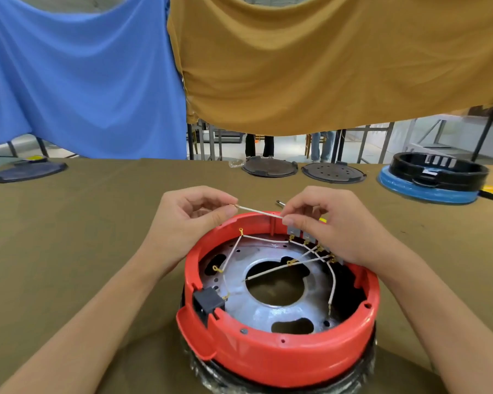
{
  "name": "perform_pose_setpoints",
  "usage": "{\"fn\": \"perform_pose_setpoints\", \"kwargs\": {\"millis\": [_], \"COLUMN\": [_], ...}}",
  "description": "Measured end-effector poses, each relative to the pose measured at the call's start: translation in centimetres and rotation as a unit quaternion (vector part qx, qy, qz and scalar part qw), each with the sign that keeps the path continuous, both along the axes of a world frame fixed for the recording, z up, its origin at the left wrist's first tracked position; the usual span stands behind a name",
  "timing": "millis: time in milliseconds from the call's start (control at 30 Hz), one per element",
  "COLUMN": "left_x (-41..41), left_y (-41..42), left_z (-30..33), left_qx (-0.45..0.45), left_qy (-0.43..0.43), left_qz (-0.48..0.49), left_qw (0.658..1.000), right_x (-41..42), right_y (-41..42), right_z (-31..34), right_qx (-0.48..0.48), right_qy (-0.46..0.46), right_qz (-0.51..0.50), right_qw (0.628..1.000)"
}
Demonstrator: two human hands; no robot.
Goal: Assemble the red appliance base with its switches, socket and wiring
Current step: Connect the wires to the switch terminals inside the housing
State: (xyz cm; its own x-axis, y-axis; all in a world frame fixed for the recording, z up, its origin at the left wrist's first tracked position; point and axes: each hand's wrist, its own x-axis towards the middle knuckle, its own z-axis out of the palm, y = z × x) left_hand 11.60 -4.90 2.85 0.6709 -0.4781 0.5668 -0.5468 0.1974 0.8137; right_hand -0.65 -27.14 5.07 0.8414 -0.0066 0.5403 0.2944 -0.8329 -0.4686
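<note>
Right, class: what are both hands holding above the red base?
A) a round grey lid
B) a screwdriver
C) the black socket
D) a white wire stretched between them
D: the left hand and right hand each pinch an end of a white wire stretched above the rim of the red base.

The appliance base (279,305) sits on the worktop (69,228) nearest the viewer, with a socket (208,302) in its left wall and switches (305,236) along its far right rim. Both hands hold a wire (258,212) above its far rim, the left hand (194,220) left of the right hand (333,223). Two round plates (302,169) lie at the far edge.
</note>
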Motion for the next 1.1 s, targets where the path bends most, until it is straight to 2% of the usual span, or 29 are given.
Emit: {"fn": "perform_pose_setpoints", "kwargs": {"millis": [467,767,1100], "left_x": [0.27,0.15,0.23], "left_y": [0.73,0.98,1.01], "left_z": [0.03,0.04,-0.01], "left_qx": [0.021,0.03,0.103], "left_qy": [0.004,0.024,0.026], "left_qz": [-0.044,-0.056,-0.07], "left_qw": [0.999,0.998,0.992], "right_x": [0.08,0.03,0.12], "right_y": [0.4,0.47,0.54], "right_z": [0.02,-0.1,-0.05], "right_qx": [-0.031,-0.008,0.008], "right_qy": [-0.03,-0.025,-0.036], "right_qz": [-0.011,-0.006,-0.018], "right_qw": [0.999,1.0,0.999]}}
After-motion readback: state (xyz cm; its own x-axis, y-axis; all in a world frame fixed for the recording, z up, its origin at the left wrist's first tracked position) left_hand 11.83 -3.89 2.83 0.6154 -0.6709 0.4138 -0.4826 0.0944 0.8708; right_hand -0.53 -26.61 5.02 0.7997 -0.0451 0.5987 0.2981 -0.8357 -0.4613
